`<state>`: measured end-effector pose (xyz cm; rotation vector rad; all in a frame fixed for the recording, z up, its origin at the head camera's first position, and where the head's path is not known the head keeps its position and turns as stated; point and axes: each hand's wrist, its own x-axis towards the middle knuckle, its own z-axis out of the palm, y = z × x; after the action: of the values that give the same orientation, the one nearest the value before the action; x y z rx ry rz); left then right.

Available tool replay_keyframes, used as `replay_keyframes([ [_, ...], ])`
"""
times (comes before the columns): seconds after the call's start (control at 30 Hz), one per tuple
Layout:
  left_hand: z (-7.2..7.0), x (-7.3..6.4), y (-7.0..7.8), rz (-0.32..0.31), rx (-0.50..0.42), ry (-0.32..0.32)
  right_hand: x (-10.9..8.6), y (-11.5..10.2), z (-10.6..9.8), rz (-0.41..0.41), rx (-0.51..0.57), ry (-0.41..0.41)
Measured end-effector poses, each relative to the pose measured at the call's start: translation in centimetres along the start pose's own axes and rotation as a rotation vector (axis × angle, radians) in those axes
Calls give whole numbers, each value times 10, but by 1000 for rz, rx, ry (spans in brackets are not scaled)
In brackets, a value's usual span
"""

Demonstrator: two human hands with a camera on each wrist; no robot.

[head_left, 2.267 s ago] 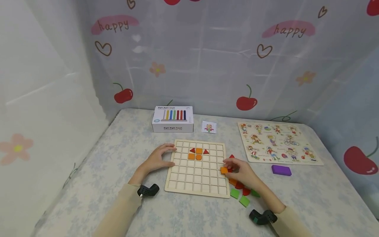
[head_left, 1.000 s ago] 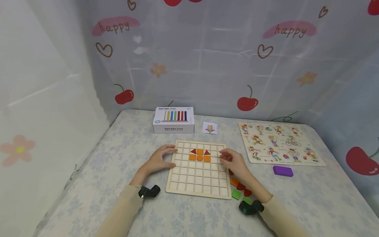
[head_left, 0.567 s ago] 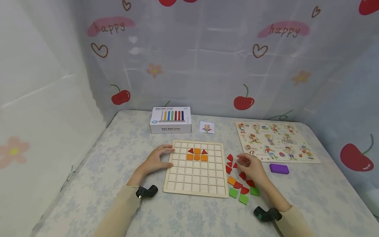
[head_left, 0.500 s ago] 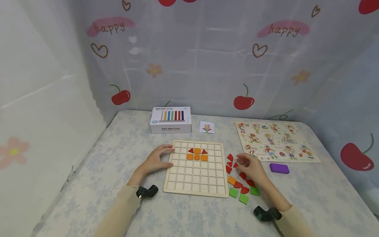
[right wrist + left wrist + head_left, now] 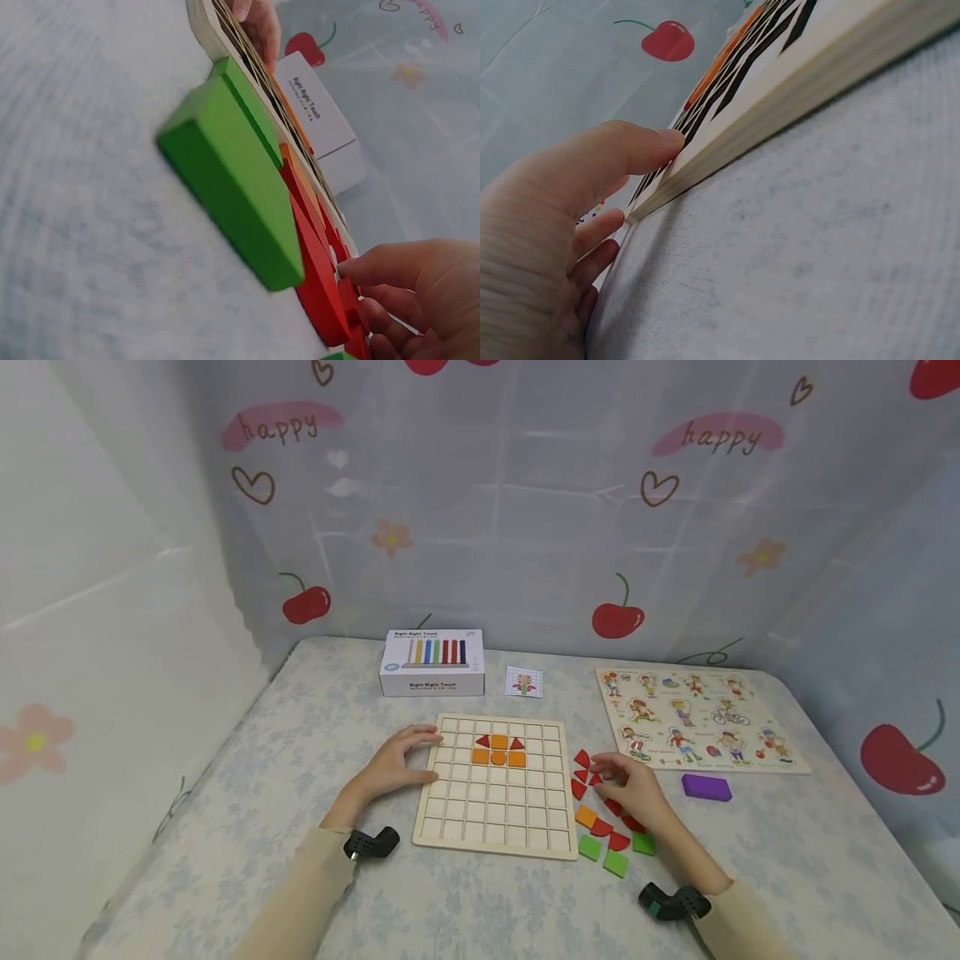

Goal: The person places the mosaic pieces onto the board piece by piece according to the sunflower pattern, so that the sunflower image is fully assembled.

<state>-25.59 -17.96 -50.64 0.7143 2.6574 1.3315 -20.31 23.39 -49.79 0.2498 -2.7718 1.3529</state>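
Wide apart stand the thumb and fingers of my left hand (image 5: 390,766) in the head view, their tips touching the wooden grid board (image 5: 486,814) at its ten o'clock without closing round it. My right hand (image 5: 637,793) is at the board's three o'clock, fingers loosely bent, a gap showing between thumb and forefinger; a small red triangle (image 5: 595,779) lies at that gap, and I cannot tell whether I have hold of it. Other red pieces (image 5: 582,759), an orange square (image 5: 587,816) and green pieces (image 5: 616,863) lie loose from the board's three o'clock round to four. Toward twelve on the board sit two rows: an orange tile (image 5: 499,742) between two red triangles, then an orange disc (image 5: 498,759) between two orange squares. Beyond the board are a white box (image 5: 432,683) at eleven o'clock and a pattern card (image 5: 523,682) near twelve. From the left wrist, my thumb rests on the board's rim, the other fingers trailing toward eight o'clock. From the right wrist, a green piece looms at centre, my right thumb comes in at four o'clock against the red pieces, and my left hand shows at twelve.
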Motion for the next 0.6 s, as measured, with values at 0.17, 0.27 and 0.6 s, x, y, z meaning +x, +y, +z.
replay_keyframes([
  [0.17,0,0,0,-8,-8,1,-1,0,0,-11,15,4],
  [0.27,0,0,1,-13,-9,1,-1,0,0,-2,21,18],
  [0.6,0,0,2,-10,-5,-1,-1,-44,22,-48,112,-11],
])
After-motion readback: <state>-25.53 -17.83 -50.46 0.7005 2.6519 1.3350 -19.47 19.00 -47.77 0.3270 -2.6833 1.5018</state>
